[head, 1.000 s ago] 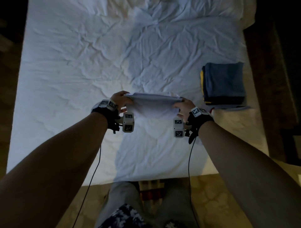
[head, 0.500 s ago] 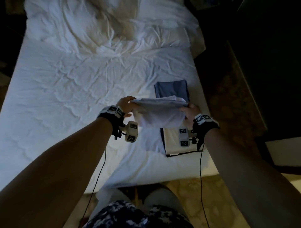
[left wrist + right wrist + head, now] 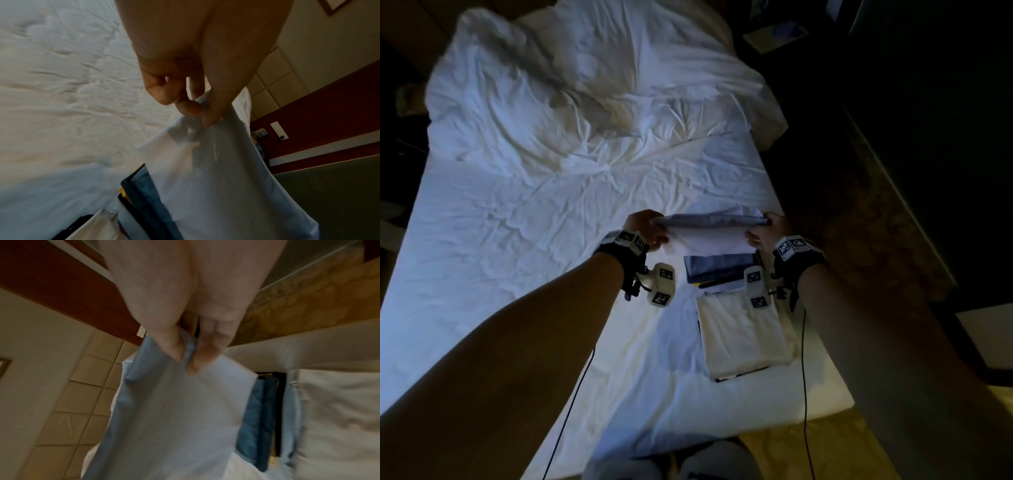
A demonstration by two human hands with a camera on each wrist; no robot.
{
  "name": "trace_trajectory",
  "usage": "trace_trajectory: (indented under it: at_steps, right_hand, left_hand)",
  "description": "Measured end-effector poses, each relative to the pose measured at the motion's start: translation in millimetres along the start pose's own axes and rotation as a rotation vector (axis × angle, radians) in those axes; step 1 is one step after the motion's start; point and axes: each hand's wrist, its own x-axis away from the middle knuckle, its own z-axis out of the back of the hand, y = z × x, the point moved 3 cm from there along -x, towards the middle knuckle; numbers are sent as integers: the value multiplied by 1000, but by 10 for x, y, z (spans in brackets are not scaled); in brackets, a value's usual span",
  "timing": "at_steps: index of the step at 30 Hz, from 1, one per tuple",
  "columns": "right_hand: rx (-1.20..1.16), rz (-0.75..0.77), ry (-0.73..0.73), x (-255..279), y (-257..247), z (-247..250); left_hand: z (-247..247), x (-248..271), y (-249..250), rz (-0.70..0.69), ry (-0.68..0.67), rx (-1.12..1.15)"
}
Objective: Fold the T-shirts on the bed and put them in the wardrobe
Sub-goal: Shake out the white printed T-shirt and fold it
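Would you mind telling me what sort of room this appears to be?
Probably a hotel bedroom: a wide bed with rumpled white sheets, a padded panel headboard wall, and a wall switch plate beside it.

A folded white cotton T-shirt point(image 3: 710, 236) hangs between the left hand point(image 3: 645, 230) and right hand point(image 3: 768, 233), above two stacks of folded T-shirts point(image 3: 739, 318) on the wrinkled white-sheeted bed's point(image 3: 517, 240) near right edge.

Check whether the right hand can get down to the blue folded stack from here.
Probably not yet: the right hand and left hand both pinch the folded white T-shirt, which hangs directly over the blue stack.
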Motion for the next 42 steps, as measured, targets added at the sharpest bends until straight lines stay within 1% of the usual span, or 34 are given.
trace_trajectory:
  at_steps: [1, 2, 4, 8, 11, 12, 14, 16, 19, 21, 22, 24, 26, 27, 29, 31, 32, 33, 35, 37, 38, 40, 42]
  right_hand:
    - [20, 22, -7, -152, -15, -9]
    - [34, 54, -16, -323, -14, -7]
    - [48, 122, -36, -721, 0, -39]
    - [121, 173, 4, -916, -386, -25]
    - [142, 189, 51, -1072, -417, 8]
    - [151, 181, 57, -1124, -371, 1]
    - [151, 117, 45, -1219, -202, -34]
    - [172, 0, 10, -1317, 66, -86]
    - [178, -166, -51, -1441, 497, -221]
    - [174, -281, -59, -1474, 750, -297]
    - [172, -335, -57, -1480, 856, -323]
    - [175, -366, -69, -1487, 1008, -374]
    - [268, -365, -94, -1483, 1049, -405]
    - [321, -364, -121, -1502, 1077, -409]
    - [423, -345, -173, -1572, 1115, -411]
    - [471, -338, -160, -1639, 1126, -394]
    - [478, -351, -125, -1678, 1153, -369]
    - [480, -358, -95, -1703, 1188, -347]
    - [482, -371, -55, -1749, 1283, -305]
    - [402, -396, -26, -1737, 1374, -275]
    - [329, -406, -10, -1727, 1412, -274]
    - [200, -413, 23, -1702, 1455, -299]
    - [124, -420, 47, -1735, 1519, -356]
  left_hand:
    - [-25, -97, 55, 16, 13, 93]
    - [-42, -211, 113, 11, 25, 129]
    - [-63, -466, 223, -26, 46, 128]
    - [-128, -967, 339, -95, 71, 124]
    - [-217, -1322, 223, -175, 105, 52]
    - [-255, -1444, 114, -190, 111, 10]
    - [-362, -1579, -130, -189, 124, -111]
    - [-514, -1615, -385, -154, 103, -214]
    - [-751, -1612, -715, -88, 19, -267]
    - [-863, -1624, -910, -19, -62, -334]
    - [-897, -1645, -1006, 22, -94, -329]
    - [-926, -1699, -1090, 69, -119, -343]
    - [-950, -1773, -1133, 107, -172, -447]
    - [-956, -1803, -1100, 94, -185, -534]
    - [-939, -1885, -986, 120, -144, -615]
    - [-946, -2007, -839, 81, -88, -768]
    - [-966, -2088, -763, 59, -66, -781]
    - [-993, -2175, -670, 6, -42, -788]
    - [-1097, -2337, -488, -114, -9, -732]
    - [-1218, -2476, -294, -222, 27, -733]
    - [-1301, -2564, -216, -263, 19, -759]
    - [-1472, -2706, -76, -303, -58, -863]
    - [-1628, -2909, -73, -281, -127, -956]
